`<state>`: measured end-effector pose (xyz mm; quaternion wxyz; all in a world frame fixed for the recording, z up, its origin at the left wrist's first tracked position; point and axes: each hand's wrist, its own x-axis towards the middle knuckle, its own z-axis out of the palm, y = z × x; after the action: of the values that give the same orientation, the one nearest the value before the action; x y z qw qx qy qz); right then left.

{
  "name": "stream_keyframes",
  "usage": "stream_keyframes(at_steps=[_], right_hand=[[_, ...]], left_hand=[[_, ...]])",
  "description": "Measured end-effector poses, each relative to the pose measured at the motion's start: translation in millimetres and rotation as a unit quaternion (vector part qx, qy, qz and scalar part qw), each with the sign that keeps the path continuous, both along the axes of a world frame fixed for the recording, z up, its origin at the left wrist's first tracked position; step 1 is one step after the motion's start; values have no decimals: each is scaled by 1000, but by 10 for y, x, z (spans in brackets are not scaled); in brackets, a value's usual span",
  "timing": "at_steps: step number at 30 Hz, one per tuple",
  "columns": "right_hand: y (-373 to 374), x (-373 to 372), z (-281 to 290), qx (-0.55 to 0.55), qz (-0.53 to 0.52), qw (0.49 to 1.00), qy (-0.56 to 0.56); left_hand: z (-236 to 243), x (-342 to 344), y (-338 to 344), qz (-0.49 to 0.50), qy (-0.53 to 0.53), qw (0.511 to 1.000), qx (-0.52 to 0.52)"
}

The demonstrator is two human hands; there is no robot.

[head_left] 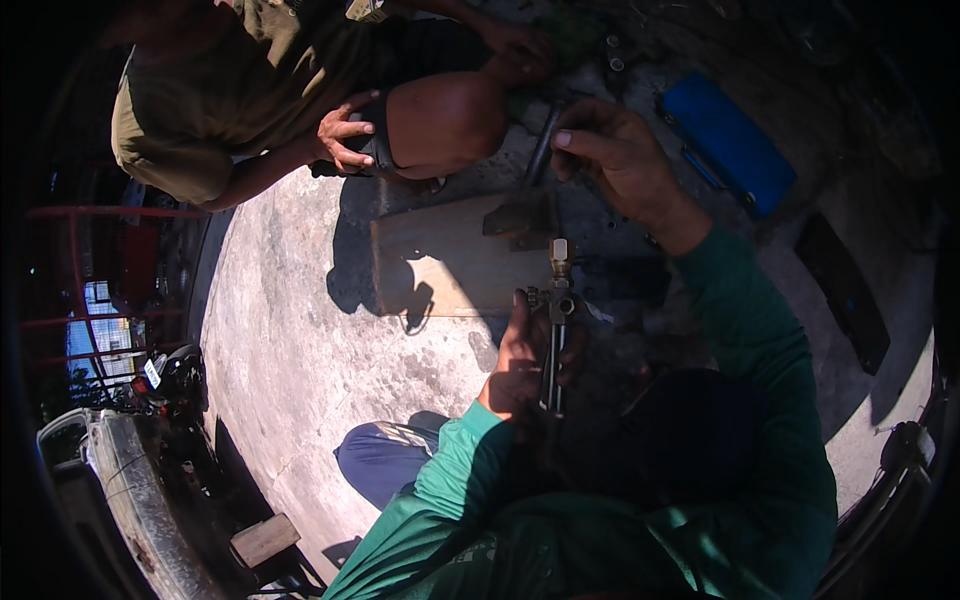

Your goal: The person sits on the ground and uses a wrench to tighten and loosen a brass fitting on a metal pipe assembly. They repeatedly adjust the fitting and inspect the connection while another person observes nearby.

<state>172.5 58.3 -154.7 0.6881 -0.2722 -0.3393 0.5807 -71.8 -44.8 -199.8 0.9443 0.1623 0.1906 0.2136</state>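
In the head view, my left hand [515, 355] is closed round a metal cutting torch [560, 305] with a brass head and knobs, held upright in the picture. My right hand [610, 160] has its fingers curled beside a dark metal tube [540, 145]; whether it grips the tube or something small is unclear. Below that tube, a dark angled metal piece [515, 220] rests on a rusty steel plate [420, 250] lying on the concrete ground, partly in shadow.
A co-worker [230, 90] crouches at upper left, a hand [345, 140] on the knee. A blue case [725, 140] and a dark bar [840, 290] lie at right. A red railing [75, 260], motorcycle [175, 380], weathered beam [135, 490] and wood block [265, 540] are at left.
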Motion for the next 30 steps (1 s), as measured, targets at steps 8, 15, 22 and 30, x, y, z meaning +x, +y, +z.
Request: stream_keyframes(at_steps=[8, 15, 22, 30], right_hand=[[-13, 6, 1, 20, 18, 1000, -13], [-29, 18, 57, -56, 47, 996, 48], [12, 31, -37, -26, 26, 998, 46], [0, -16, -53, 12, -31, 998, -44]], left_hand=[[-1, 11, -1, 0, -7, 1000, 0], [-23, -19, 3, -20, -11, 1000, -8], [-3, -6, 6, -24, 8, 1000, 15], [10, -4, 8, -26, -10, 1000, 3]])
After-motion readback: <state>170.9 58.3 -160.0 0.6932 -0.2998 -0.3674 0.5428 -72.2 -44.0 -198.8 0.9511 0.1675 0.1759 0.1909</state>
